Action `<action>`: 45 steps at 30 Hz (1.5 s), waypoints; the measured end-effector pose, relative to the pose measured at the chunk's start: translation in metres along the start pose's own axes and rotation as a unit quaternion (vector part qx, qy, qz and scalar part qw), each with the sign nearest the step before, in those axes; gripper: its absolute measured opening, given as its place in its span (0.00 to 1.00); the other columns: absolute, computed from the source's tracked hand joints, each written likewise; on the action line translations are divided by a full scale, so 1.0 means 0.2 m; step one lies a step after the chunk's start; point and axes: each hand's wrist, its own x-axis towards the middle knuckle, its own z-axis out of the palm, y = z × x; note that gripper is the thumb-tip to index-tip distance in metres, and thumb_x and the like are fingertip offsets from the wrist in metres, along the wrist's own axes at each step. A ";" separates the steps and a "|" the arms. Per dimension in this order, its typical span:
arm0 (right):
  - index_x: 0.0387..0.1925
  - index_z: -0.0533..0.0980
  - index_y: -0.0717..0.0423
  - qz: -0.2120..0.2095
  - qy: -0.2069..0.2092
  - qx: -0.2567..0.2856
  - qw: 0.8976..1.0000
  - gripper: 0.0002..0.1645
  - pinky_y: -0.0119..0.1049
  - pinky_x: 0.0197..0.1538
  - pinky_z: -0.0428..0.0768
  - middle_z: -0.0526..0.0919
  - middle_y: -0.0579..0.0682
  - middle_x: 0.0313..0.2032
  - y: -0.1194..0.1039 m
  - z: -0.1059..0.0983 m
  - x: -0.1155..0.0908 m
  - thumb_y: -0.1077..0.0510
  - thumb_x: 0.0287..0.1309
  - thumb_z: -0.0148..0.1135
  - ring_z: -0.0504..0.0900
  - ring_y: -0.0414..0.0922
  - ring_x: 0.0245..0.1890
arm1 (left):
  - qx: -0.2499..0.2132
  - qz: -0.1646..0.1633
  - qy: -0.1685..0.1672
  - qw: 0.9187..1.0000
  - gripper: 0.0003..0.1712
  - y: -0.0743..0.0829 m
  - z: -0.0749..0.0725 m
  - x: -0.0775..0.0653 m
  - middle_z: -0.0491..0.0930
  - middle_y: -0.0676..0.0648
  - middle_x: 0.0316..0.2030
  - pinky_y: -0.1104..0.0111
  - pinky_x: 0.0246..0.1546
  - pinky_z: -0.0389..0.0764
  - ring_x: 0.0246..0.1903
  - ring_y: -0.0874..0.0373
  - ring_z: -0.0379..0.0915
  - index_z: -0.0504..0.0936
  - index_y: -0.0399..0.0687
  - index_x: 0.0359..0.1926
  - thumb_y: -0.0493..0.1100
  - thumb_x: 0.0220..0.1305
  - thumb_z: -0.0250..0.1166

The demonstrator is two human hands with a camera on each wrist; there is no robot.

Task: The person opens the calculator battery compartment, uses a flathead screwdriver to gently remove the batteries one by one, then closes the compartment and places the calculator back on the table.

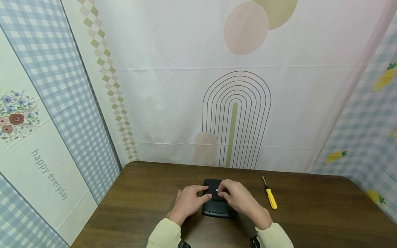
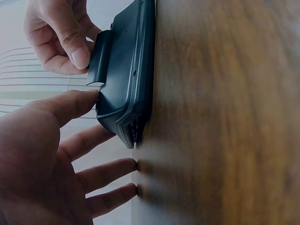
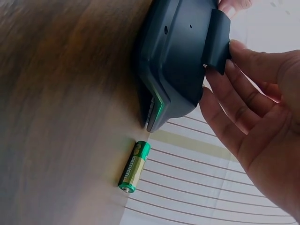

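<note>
A black device [image 1: 218, 208], like a calculator lying face down, rests on the table between both hands. My right hand [image 1: 240, 198] pinches a small curved black cover [image 3: 218, 40] between thumb and fingertips, tilted up from the device's back. In the left wrist view the cover [image 2: 100, 58] stands at the thicker end. My left hand [image 1: 187, 203] touches the device's left side with thumb and index finger, its other fingers spread with tips on the table. A green and gold battery [image 3: 134, 166] lies beside the device in the right wrist view; the right hand hides it in the head view.
A screwdriver [image 1: 270, 198] with a yellow handle lies on the brown wooden table [image 1: 136, 199], right of the right hand. Patterned cloth [image 1: 167, 103] hangs behind the table's far edge, with checked cloth at both sides.
</note>
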 end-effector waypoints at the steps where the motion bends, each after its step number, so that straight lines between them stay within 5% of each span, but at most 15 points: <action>1: 0.37 0.82 0.54 0.002 0.001 -0.002 1.000 0.06 0.38 0.38 0.83 0.82 0.42 0.36 0.00 0.00 0.00 0.66 0.65 0.73 0.80 0.39 0.34 | 0.001 0.000 0.000 1.000 0.25 0.00 0.00 0.00 0.84 0.43 0.61 0.20 0.65 0.50 0.66 0.38 0.75 0.89 0.53 0.62 0.58 0.70 0.70; 28: 0.37 0.86 0.56 0.006 0.029 -0.041 0.999 0.04 0.41 0.40 0.85 0.80 0.43 0.36 0.02 0.06 0.00 0.67 0.65 0.72 0.80 0.41 0.35 | 0.002 -0.002 -0.002 1.000 0.25 0.01 0.00 0.00 0.83 0.42 0.62 0.21 0.66 0.50 0.67 0.37 0.73 0.88 0.53 0.62 0.58 0.70 0.70; 45: 0.34 0.86 0.53 0.058 0.058 -0.053 0.995 0.06 0.42 0.39 0.84 0.80 0.43 0.33 0.01 0.08 0.01 0.67 0.62 0.74 0.78 0.40 0.33 | 0.002 -0.005 0.000 1.000 0.25 0.01 0.00 0.00 0.84 0.41 0.61 0.20 0.65 0.50 0.67 0.37 0.74 0.89 0.53 0.62 0.57 0.70 0.70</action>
